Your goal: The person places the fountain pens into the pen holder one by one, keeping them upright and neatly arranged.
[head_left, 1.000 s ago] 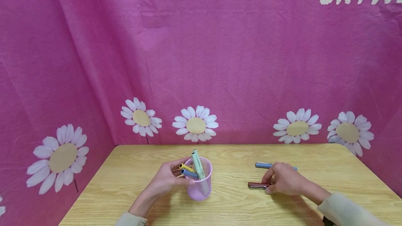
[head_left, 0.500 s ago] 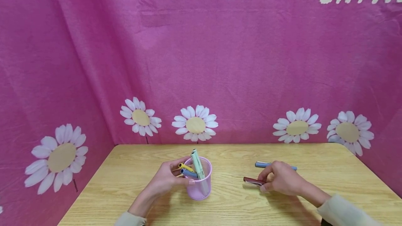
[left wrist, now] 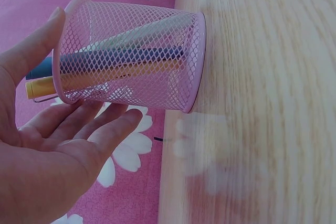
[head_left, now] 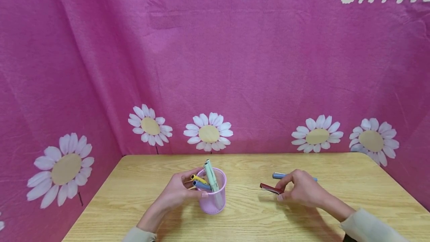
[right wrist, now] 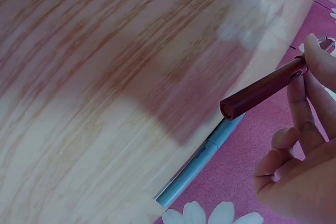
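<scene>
My left hand (head_left: 176, 192) holds a pink mesh pen cup (head_left: 209, 207) near its rim, thumb on the near side and fingers on the far side. The cup stands upright on the table; a mint-green pen (head_left: 211, 176), a yellow pen (head_left: 199, 178) and a blue pen (head_left: 201, 185) lean inside it. Between thumb and fingertips, my right hand (head_left: 305, 190) pinches a dark red pen (head_left: 268, 188) above the table, its clip end pointing toward the cup. Behind that hand lies another blue pen (head_left: 278, 175), partly hidden in the head view but longer in the right wrist view.
The wooden table (head_left: 248, 227) reaches back to a pink cloth (head_left: 255, 85) printed with white daisies and lettering. That cloth also hangs along the left and right sides.
My right hand has lifted the red pen off the table and shifted it slightly left and back. The left hand and the cup have stayed in place.
</scene>
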`<state>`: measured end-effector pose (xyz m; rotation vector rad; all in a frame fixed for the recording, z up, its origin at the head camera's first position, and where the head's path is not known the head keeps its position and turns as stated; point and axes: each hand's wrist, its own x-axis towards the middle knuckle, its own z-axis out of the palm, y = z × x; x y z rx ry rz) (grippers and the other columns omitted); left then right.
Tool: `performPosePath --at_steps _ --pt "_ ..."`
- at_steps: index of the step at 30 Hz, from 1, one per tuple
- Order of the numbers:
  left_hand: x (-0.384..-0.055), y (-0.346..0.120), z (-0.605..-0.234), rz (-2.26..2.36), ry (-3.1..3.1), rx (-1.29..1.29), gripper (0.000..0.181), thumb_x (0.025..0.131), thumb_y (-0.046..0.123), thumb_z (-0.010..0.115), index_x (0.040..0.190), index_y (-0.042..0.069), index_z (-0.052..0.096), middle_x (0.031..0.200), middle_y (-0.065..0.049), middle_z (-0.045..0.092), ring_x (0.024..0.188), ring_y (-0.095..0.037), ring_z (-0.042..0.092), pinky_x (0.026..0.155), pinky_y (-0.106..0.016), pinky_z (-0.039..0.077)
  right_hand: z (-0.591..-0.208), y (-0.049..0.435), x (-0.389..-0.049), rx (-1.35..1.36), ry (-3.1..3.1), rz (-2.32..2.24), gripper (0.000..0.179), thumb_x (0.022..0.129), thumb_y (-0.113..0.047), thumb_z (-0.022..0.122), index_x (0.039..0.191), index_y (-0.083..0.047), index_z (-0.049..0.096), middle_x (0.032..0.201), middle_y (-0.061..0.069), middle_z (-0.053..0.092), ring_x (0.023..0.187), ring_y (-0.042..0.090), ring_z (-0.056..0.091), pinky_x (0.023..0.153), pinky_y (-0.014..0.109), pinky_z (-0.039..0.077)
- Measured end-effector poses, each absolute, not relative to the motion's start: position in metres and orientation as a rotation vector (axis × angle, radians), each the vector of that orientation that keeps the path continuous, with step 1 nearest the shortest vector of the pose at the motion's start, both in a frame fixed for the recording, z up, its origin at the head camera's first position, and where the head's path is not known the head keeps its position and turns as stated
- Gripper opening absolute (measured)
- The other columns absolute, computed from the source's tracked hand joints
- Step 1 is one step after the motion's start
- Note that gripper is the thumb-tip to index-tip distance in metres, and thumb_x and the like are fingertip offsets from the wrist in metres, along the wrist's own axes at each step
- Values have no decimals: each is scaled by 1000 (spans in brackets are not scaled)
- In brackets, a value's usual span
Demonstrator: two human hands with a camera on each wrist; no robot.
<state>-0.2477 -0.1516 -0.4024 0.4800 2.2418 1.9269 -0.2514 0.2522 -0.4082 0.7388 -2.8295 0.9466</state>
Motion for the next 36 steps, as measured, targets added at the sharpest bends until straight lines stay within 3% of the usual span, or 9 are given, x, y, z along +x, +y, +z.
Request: performPosePath --at_steps 7,19,27,36 --pt "-248 -151 -401 1911 2256 472 82 80 2 89 152 -4 52 150 -25 55 130 -42 59 106 -46 53 -404 250 -251 709 -2838 1012 16 77 -23 95 88 -23 83 93 -13 77 102 21 67 77 33 49" --pt "-248 -151 -401 1926 2239 491 81 81 1 89 152 -4 51 150 -26 55 128 -39 61 105 -43 54 -396 240 -246 650 -2822 1100 18 78 -22 95 92 -20 84 101 -3 79 112 33 69 89 51 54" --pt "-248 -152 -401 1924 2249 482 81 80 2 89 152 -4 52 150 -26 55 128 -40 61 103 -43 55 -391 231 -242 609 -2806 1142 18 78 -20 94 93 -19 85 99 -4 78 103 23 66 70 26 47" --pt "-248 -152 -402 1931 2231 488 80 79 -2 87 152 -4 53 151 -25 55 130 -40 59 108 -45 52 -387 219 -238 616 -2765 1228 17 79 -20 94 93 -19 85 92 -8 77 84 15 60 66 24 44"
